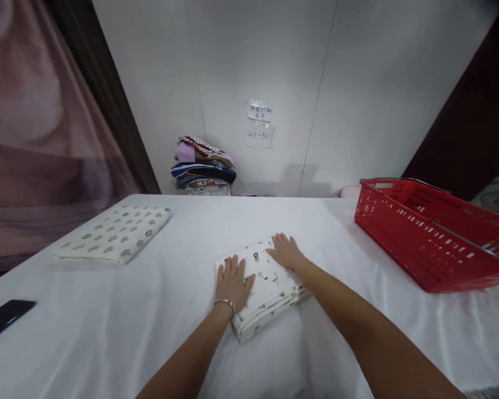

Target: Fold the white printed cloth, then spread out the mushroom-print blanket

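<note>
- Folded printed cloth (270, 282): lying aslant on the white table cover (183, 332), at mid-scene toward the near side, its stacked layers showing along the near edge
- Left hand (233, 282): resting palm-down on the cloth's left part, fingers spreading wide and gripping nothing; a bracelet (232, 305) is circling the wrist
- Right hand (286, 251): resting flat over the far right corner, fingers spreading slightly, likewise gripping nothing
- Handling (judged): the fabric is looking light, soft and hardly fragile, while its loose layers are seeming prone to slipping apart
- Hold (judged): the thick near edge is offering the best purchase, both ends inviting fingers beneath every layer and thumbs on top
- Left side: table cover is stretching broadly toward the spotted cloth (114, 233), which is lying well apart; a dark flat object (6, 318) is occupying the near left
- Right side: the red basket (399, 238) is standing as a wall, bounding sideways movement
- Far side: the table's edge is running straight across, a fabric pile (203, 166) rising beyond
</note>
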### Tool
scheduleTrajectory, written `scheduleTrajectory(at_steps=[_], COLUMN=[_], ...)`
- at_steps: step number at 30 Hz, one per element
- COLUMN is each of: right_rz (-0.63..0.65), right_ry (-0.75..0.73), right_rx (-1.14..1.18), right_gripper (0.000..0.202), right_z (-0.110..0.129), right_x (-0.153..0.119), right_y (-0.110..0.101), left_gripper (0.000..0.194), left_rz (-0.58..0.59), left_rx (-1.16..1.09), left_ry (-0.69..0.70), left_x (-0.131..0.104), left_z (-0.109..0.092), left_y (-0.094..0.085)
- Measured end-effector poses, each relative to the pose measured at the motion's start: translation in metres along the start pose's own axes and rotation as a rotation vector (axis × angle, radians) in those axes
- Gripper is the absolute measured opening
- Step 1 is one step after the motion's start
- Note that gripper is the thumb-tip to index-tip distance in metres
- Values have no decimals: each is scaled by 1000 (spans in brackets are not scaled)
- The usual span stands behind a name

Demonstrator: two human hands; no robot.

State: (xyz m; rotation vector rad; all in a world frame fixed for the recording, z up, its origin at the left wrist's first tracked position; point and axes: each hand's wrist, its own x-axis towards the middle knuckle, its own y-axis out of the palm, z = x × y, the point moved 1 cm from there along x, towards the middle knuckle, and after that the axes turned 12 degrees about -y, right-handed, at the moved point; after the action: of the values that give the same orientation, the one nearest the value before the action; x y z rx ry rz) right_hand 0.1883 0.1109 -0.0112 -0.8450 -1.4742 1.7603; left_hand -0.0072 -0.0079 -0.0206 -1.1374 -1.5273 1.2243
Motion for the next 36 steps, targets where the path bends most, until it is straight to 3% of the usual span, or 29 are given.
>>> scheduleTrajectory(at_steps=[7,12,16,20,26,36], right_rz=[-47,-12,-121,-68,35,88], right_ry=[60,71,-141,-328,-297,-246], right_rx=[2,-5,-71,33,112,128], right_gripper=[74,72,73,73,74,73], right_z=[-14,-4,28,53,52,51], right_x=[-5,-2,0,0,2,-3], right_y=[2,-12,-13,2,2,-11], left_gripper=[62,61,62,61,61,62], left_rz=[11,6,-6,-11,-3,4], left_rx=[-2,-6,-4,5,-1,-38], left_ry=[1,2,-3,0,-6,-12], left_x=[0,-1,-1,-2,-2,-2], left_z=[-1,-3,-3,-2,-2,-1], left_y=[1,-1,0,0,1,3])
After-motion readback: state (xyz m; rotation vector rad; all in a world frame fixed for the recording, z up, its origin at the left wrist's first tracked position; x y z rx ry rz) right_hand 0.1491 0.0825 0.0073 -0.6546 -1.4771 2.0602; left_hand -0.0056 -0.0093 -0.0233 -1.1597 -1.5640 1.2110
